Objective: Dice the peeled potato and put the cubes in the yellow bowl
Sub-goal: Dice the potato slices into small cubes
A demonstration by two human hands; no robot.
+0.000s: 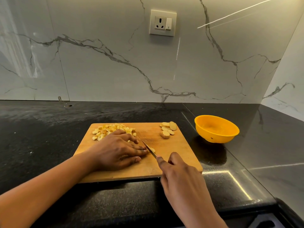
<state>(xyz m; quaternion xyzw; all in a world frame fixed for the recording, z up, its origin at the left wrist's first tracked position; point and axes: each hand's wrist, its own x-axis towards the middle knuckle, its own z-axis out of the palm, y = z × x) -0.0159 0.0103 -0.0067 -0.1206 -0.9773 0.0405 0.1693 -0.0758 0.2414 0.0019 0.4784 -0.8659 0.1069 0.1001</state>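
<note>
Scene: A person dices potato on a wooden board [181, 145] lying by the front edge of a black desk [41, 129]; behind it stands a marble-look wall with a socket [162, 23].
Left hand [118, 150]: Fingers spread and laid almost flat, pressing a small piece [153, 150] down at the middle of the board; most of the piece is hidden under the fingertips.
Right hand [177, 175]: Wrapped round the handle of a knife [148, 148], forefinger along the spine.
Knife: Blade angled toward the board's far left corner, its edge on the piece, right against the left fingertips.
Cubes [111, 130]: A loose heap at the board's far left corner, just beyond the left hand.
Slices [167, 130]: A few uncut rounds at the board's far right corner.
Bowl [216, 129]: Yellow and holding nothing, on the desk beside the board's right edge, level with the slices.
Handling: Peeled potato is likely firm but wet and slick, and each light piece may skid under the blade.
Hold: Best pinned from above with fingertips tucked back from the edge. The cubes look easiest to move as a scooped heap or swept off the board.
Progress: Roughly past halfway on cutting, by this view; the move to the bowl is not yet begun.
</note>
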